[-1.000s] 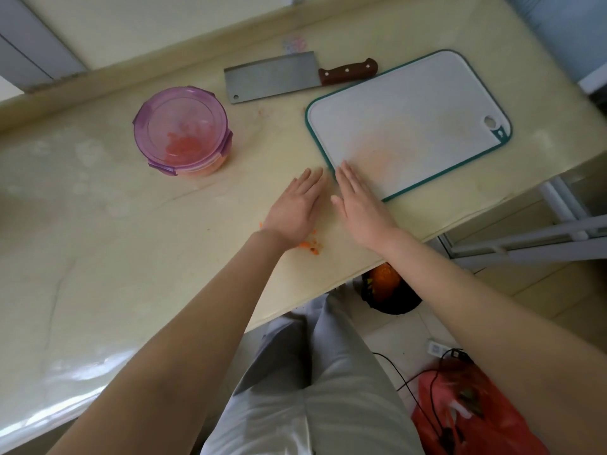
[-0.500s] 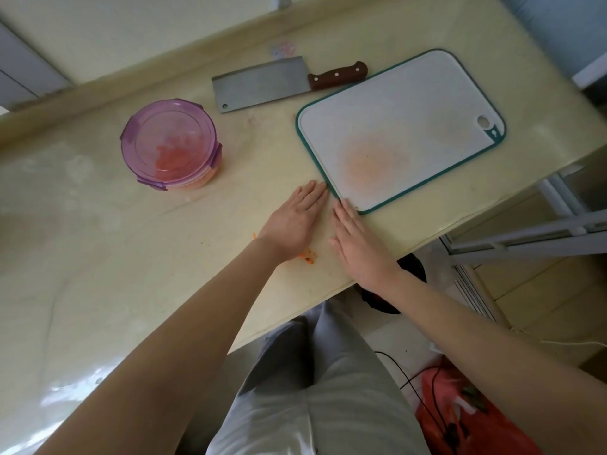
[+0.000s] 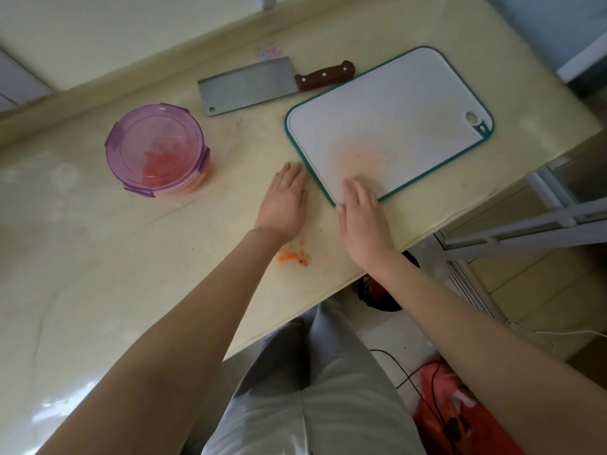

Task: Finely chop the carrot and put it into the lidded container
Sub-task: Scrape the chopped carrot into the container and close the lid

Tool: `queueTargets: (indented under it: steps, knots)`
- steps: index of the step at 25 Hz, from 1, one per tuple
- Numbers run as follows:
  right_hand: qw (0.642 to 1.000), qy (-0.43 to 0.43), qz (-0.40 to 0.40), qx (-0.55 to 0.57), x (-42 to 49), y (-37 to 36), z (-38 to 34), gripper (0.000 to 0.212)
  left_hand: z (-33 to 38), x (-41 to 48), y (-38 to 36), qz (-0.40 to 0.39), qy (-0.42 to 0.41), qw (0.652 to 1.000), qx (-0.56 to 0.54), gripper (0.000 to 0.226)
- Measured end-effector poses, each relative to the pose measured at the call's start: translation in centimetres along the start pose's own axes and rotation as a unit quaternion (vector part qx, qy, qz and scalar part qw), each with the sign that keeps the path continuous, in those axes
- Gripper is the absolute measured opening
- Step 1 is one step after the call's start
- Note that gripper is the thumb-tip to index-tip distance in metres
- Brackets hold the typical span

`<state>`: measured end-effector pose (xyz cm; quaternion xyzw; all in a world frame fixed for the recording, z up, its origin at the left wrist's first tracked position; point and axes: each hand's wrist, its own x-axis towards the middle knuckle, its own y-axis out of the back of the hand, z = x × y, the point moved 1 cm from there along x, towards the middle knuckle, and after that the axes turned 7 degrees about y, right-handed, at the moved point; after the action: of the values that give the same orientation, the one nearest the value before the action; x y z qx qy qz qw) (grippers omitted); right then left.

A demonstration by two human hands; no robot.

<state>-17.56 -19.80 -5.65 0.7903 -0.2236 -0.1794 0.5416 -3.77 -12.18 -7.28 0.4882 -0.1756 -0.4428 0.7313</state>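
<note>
A round container with a purple lid stands on the counter at the left, orange chopped carrot showing through it. The white cutting board with a green rim lies to the right, stained orange near its middle. My left hand lies flat on the counter just left of the board's near corner. My right hand lies flat with its fingertips on that corner of the board. A small pile of carrot bits lies on the counter by my left wrist. Both hands hold nothing.
A cleaver with a brown wooden handle lies on the counter behind the board. The counter's front edge runs diagonally just below my wrists. A dark bin and a red bag with cables sit on the floor below.
My right hand has slid forward, so its fingertips again rest on the board's near corner. My left hand stays flat beside the board, and the carrot bits show more fully by its wrist.
</note>
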Motion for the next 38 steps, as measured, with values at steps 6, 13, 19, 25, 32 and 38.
queueTargets:
  steps: [6,13,19,25,32,38]
  knots:
    - [0.877,-0.288,0.145,0.357,-2.3,1.6,0.4,0.019,1.5,0.3,-0.6,-0.021,0.086,0.994,-0.058,0.048]
    - [0.552,-0.528,0.131,0.631,1.7,4.3,2.3,0.01,3.0,1.0,-1.0,-0.072,0.044,0.996,-0.019,0.052]
    - [0.955,-0.205,0.036,0.212,0.2,3.0,2.4,0.053,1.4,-2.3,-0.6,-0.107,-0.078,0.989,0.063,0.053]
    - [0.996,0.076,-0.037,0.009,-3.2,-0.4,1.3,0.055,0.0,-4.8,1.5,-0.113,-0.189,0.972,0.082,0.05]
    - [0.998,0.021,0.027,0.055,-0.7,2.2,3.1,0.03,3.6,0.4,0.9,-0.057,-0.153,0.981,0.101,0.044]
    - [0.997,-0.005,-0.024,0.076,1.8,2.6,4.2,0.007,3.2,1.2,-0.1,-0.077,-0.163,0.982,0.053,0.04]
